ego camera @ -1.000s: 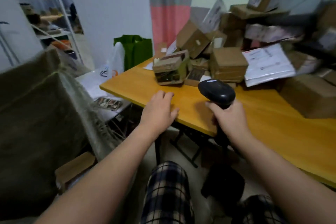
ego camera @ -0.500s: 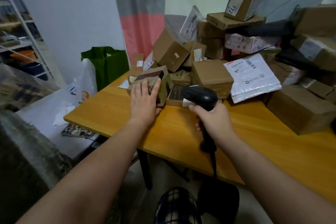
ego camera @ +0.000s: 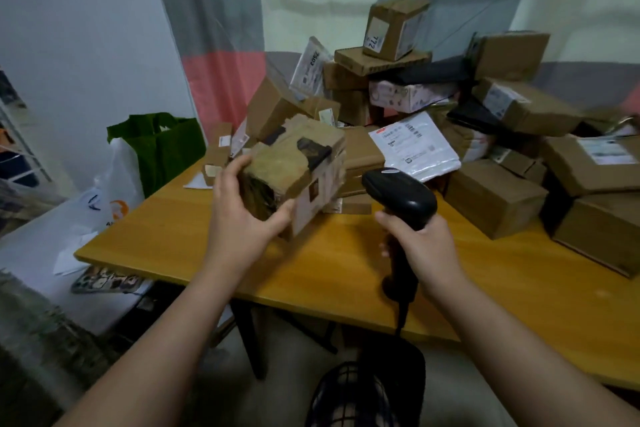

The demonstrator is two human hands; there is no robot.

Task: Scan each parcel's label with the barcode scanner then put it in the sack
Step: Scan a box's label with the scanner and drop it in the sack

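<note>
My left hand (ego camera: 242,208) grips a worn brown cardboard parcel (ego camera: 298,170) with dark tape patches, lifted off the wooden table (ego camera: 173,236) and tilted. A pale label shows on the parcel's lower right side. My right hand (ego camera: 420,246) holds the black barcode scanner (ego camera: 401,198) by its handle, its head just right of the parcel. The scanner's cable hangs down over the table's front edge. The burlap sack (ego camera: 31,340) is at the lower left, mostly out of view.
A big heap of cardboard parcels (ego camera: 502,191) and a white mailer bag (ego camera: 415,146) covers the back and right of the table. A green bag (ego camera: 159,146) and white plastic bags (ego camera: 104,204) stand left of the table. A curtain hangs behind.
My left hand went from resting on the table edge to reaching the parcel, and now holds it lifted and turned. The scanner has stayed in my right hand. My view swung right, away from the sack.
</note>
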